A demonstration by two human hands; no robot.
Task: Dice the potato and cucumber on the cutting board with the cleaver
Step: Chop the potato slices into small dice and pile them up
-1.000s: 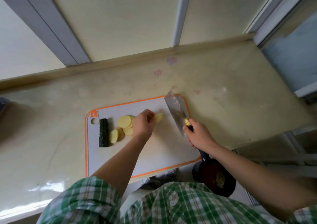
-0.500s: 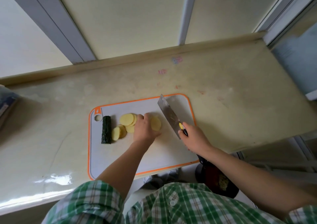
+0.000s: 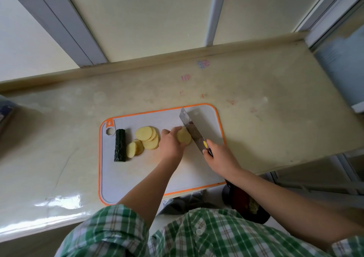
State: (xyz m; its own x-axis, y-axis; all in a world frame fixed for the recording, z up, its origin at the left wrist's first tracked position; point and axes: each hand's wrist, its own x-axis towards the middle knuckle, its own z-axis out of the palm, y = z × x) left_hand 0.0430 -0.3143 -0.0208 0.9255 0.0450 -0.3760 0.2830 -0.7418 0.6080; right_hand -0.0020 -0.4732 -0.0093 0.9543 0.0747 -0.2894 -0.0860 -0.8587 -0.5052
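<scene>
Cutting board (image 3: 149, 178), grey-white with an orange rim, lying on a pale cream countertop (image 3: 275, 118) that shows faint pink marks beyond the board and a glossy reflection at its near left edge. Behind the countertop runs a low raised ledge, above which stand cream wall panels divided by grey-blue strips. On the board, near its left end, a dark green cucumber (image 3: 120, 145) piece lies lengthwise beside the hanging hole. Just right of the cucumber, a loose overlapping pile of potato slices (image 3: 146, 139). Right of the pile, the left hand (image 3: 171, 144) presses down on the remaining potato piece (image 3: 184, 136), fingers curled over it. The cleaver (image 3: 194, 131) stands with its blade against the right side of that piece, edge on the board; the right hand (image 3: 219, 158) is clenched around its handle. Green plaid sleeves fill the lower edge of the view.
</scene>
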